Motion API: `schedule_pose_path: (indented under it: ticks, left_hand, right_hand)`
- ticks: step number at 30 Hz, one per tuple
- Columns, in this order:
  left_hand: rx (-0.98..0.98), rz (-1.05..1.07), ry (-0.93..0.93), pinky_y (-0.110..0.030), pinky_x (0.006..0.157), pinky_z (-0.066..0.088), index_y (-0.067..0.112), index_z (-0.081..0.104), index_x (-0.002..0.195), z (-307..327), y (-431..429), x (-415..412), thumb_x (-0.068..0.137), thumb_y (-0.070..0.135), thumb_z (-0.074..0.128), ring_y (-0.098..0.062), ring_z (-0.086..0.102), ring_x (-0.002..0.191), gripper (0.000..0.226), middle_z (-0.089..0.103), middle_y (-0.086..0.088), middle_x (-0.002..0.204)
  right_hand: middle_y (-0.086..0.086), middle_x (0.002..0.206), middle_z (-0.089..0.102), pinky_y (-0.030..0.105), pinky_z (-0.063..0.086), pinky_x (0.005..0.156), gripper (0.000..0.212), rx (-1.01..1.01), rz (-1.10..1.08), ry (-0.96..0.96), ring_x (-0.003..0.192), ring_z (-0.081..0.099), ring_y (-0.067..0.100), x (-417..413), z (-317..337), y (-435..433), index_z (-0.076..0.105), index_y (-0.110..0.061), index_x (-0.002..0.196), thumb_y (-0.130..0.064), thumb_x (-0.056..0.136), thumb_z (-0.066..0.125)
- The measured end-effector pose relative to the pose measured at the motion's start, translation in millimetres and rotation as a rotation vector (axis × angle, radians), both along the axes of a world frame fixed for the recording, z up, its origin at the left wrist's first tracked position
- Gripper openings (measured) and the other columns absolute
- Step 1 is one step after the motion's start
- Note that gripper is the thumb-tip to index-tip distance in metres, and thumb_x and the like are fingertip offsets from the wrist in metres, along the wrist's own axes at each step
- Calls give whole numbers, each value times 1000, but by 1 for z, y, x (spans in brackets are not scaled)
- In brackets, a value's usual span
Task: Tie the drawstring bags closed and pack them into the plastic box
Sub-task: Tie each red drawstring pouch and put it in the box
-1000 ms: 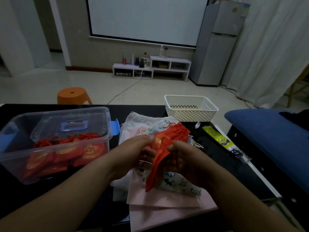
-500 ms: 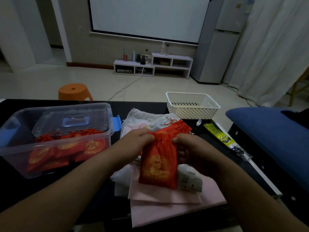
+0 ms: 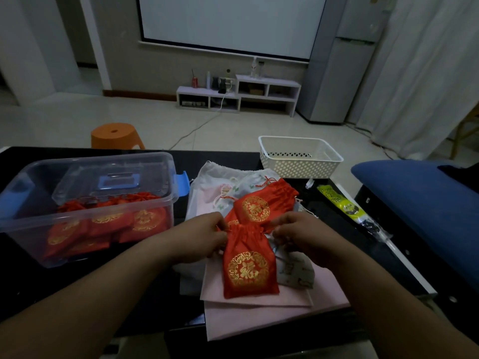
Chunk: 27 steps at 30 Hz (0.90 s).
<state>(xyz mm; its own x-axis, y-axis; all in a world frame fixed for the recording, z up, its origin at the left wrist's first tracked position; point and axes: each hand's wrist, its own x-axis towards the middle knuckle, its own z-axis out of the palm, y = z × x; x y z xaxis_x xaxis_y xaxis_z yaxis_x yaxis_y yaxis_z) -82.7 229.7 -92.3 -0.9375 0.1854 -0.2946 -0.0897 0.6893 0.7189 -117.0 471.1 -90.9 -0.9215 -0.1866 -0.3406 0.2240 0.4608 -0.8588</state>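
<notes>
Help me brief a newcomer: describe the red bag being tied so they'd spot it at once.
On the black table, right of the clear plastic box, lies a pile of pale cloth bags. The red bag rests on the pile's near part, its neck pinched between left hand and right hand. The other red bag lies farther back, beyond the hands.

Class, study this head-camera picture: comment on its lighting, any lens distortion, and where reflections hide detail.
Head view: dim, the black table nearly featureless; the projection screen is the brightest patch; the wide-angle lens makes the fridge lean; the plastic box has pale reflections on its clear walls, softening the red bags inside; the held red bag looks sharp.
</notes>
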Motion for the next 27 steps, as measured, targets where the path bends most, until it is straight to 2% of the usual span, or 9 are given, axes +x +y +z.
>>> schedule_pose_path:
  ticks: [3,10,12,14,15,17,20,24,27]
  left_hand:
    - [-83,10,109,-17,58,46,18,69,101,-5,-7,0,106,28,56,-6,63,69,17,69,4,86]
    - [-139,102,100,-45,73,56,12,66,93,-13,-14,3,105,43,54,-20,63,70,36,68,-8,83]
    - [-118,129,110,-42,65,54,9,65,91,-13,-16,2,106,44,52,-21,65,65,40,67,-9,77]
    - [14,196,70,-33,57,49,7,63,89,-10,-17,4,108,42,50,-17,62,54,42,66,-7,68]
    - [144,264,17,-31,56,46,6,62,86,-10,-17,4,108,40,50,-16,59,52,42,63,-6,65]
    - [566,469,-202,-28,54,43,12,58,81,-9,-13,7,107,35,53,-15,54,52,35,58,-4,61]
    - [1085,681,-422,-18,45,40,15,55,75,-8,-3,11,104,25,57,-11,50,53,31,57,-3,67]
    - [1278,761,-436,-15,40,40,6,62,77,-16,7,8,104,20,55,-8,49,53,31,59,-5,73]
    - [1296,820,-442,-16,38,42,2,65,100,-23,7,4,106,20,53,-7,52,48,23,59,-4,62]
  right_hand:
    - [20,96,74,27,55,62,14,106,27,72,73,67,19,0,-3,2,73,-8,96,-4,99,60]
    - [9,79,74,26,56,57,15,339,47,272,65,70,18,-3,-7,-1,69,-6,90,-11,101,61]
    - [10,77,74,28,56,58,20,387,40,294,66,72,22,-4,-5,2,68,-6,89,-19,102,61]
    - [10,77,73,29,54,56,29,362,21,278,62,69,22,-4,-3,7,67,-4,90,-28,104,58]
    - [10,76,72,30,52,56,34,303,3,240,60,66,21,-4,-2,11,67,-4,89,-31,105,56]
    - [9,75,69,33,48,60,38,106,-59,109,62,61,20,-4,1,19,64,-4,85,-34,106,53]
    - [3,73,60,27,38,55,33,-320,-233,-125,61,50,13,-2,-1,21,57,-15,74,-29,104,55]
    - [-2,65,56,13,25,36,33,-936,-407,-324,50,43,3,0,-7,5,61,-12,77,-23,105,48]
    - [0,64,65,11,28,33,25,-1061,-505,-301,43,46,1,-5,-6,4,49,-16,83,-20,107,43]
